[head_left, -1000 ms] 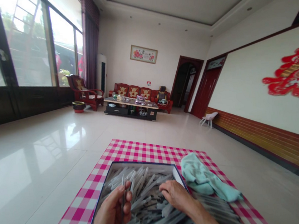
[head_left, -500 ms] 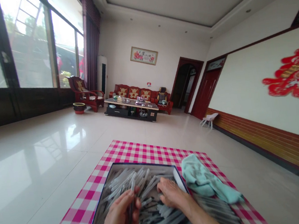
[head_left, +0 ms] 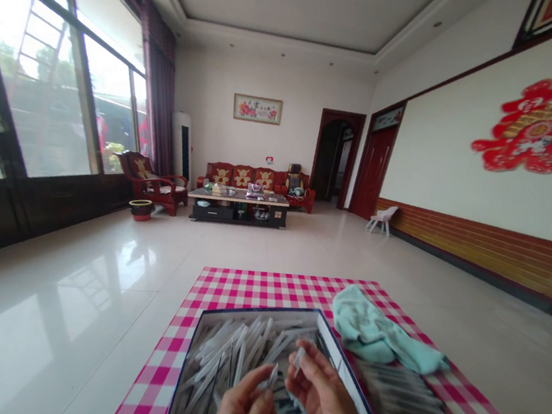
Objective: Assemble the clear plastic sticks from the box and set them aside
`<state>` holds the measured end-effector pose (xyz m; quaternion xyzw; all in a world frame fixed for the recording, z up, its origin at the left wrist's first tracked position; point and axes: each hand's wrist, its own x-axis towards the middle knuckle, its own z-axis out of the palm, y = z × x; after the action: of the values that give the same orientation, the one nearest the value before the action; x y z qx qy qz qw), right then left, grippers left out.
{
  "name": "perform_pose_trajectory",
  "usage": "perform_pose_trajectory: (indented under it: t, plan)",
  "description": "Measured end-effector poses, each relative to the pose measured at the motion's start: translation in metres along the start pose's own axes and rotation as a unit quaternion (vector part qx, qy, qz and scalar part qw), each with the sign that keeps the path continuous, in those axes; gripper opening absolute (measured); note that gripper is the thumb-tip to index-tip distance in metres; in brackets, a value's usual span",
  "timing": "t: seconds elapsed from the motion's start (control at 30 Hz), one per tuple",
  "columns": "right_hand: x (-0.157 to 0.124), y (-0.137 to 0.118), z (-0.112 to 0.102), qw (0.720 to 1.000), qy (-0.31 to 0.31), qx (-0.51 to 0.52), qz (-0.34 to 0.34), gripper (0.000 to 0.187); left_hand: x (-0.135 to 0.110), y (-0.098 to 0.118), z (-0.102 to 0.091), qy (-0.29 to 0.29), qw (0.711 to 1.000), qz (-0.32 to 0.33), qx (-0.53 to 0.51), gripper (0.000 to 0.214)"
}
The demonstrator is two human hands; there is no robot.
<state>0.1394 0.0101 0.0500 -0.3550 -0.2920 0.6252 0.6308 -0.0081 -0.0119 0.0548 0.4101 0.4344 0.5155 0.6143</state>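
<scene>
My left hand [head_left: 243,407] is closed in a pinch round a slim translucent piece with a pointed tip [head_left: 274,372]. Close beside it, my right hand [head_left: 324,391] pinches a translucent plastic tube [head_left: 298,358] between thumb and fingers. Both hands hover over a shallow box with a dark blue rim [head_left: 262,309]. Inside lie many loose translucent plastic tubes [head_left: 222,346], mixed with thin dark sticks. My hands cover the near part of the box.
Right of the box, a mint-green cloth [head_left: 370,329] lies crumpled beside a row of slim translucent tubes [head_left: 402,395]. Box and cloth rest on a pink-and-white checked tablecloth [head_left: 244,278]. Farther off stand a coffee table [head_left: 240,198], a wooden sofa [head_left: 242,171] and a small white stool [head_left: 382,220].
My right hand has come up from the tubes in the box, now with a tube in its fingers, close to my left hand. My left hand has turned and dropped slightly. The view has shifted a little.
</scene>
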Motion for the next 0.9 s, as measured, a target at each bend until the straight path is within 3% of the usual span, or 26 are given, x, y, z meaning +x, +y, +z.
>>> perform_pose_trajectory:
  t: [0.1, 0.27, 0.47, 0.57, 0.73, 0.9]
  plan:
    - [-0.006, 0.003, 0.001, 0.999, 0.019, 0.029, 0.022, 0.048, -0.001, -0.007, 0.002, -0.035, 0.996, 0.03, 0.083, 0.054]
    - [-0.008, 0.008, -0.004, 0.999, 0.026, 0.029, 0.023, 0.049, 0.001, -0.018, 0.004, -0.046, 0.985, 0.056, 0.159, 0.045]
    - [-0.011, 0.009, -0.009, 0.999, -0.003, -0.039, 0.014, 0.044, 0.003, -0.018, 0.0, -0.091, 0.973, 0.052, 0.206, 0.039]
    - [-0.015, 0.006, -0.007, 0.997, -0.026, -0.075, 0.006, 0.04, 0.002, -0.016, 0.0, -0.081, 0.973, 0.047, 0.212, 0.035]
    - [-0.018, 0.0, -0.004, 0.988, -0.074, -0.13, -0.034, 0.036, 0.0, -0.012, -0.001, -0.078, 0.968, 0.041, 0.235, 0.046]
    - [-0.018, -0.003, -0.005, 0.983, -0.052, -0.173, -0.034, 0.04, -0.001, -0.01, -0.001, -0.076, 0.936, 0.101, 0.328, 0.048]
